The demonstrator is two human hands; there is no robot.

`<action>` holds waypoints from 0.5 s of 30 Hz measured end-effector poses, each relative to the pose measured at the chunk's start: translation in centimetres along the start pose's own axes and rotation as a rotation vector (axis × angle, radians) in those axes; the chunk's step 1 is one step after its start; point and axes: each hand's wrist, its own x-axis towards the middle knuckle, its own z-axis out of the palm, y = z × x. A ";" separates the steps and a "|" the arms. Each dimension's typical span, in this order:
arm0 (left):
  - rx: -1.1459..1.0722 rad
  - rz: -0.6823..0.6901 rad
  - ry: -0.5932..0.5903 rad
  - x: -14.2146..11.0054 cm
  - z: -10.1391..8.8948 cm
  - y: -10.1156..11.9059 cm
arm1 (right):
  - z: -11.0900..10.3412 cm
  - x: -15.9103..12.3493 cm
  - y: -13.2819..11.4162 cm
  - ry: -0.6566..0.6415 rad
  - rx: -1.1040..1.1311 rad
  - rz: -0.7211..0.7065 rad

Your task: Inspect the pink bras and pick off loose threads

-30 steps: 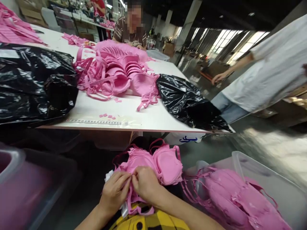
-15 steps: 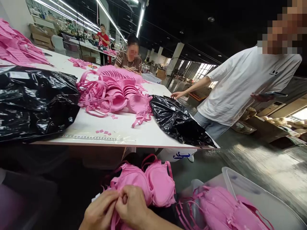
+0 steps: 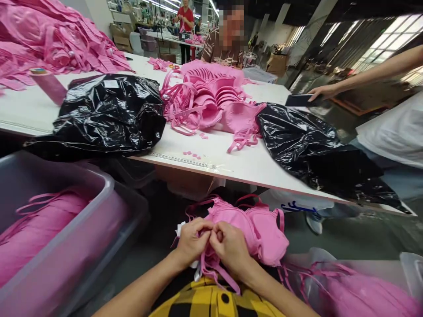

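A pink bra [image 3: 269, 233] lies over my lap, its cups facing up and its straps trailing down. My left hand [image 3: 194, 240] pinches at the bra's near side, fingertips pressed together. Against it, my right hand [image 3: 229, 246] pinches the same spot, so the two sets of fingertips touch. The exact bit of strap or edge between them is hidden by the fingers. A white tag [image 3: 180, 229] shows beside my left hand. Pink straps [image 3: 220, 270] hang below both hands, over a yellow and black checked garment [image 3: 198, 304].
Stacked pink bras [image 3: 211, 99] lie on the white table [image 3: 241, 165] between two black plastic bags [image 3: 112, 114]. A grey bin [image 3: 109, 189] with pink bras stands left; another pink pile [image 3: 366, 286] is at lower right. A person's hand [image 3: 325, 91] holds a phone by the table's right edge.
My view has swung left and down, bringing the left bin into sight. Both hands stay pinched together on the bra. The person at right now has a phone at the table's edge.
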 end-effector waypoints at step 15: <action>-0.076 -0.019 -0.080 0.5 0.2 -0.3 | -7.6 6.2 0.4 -0.399 -0.231 -0.274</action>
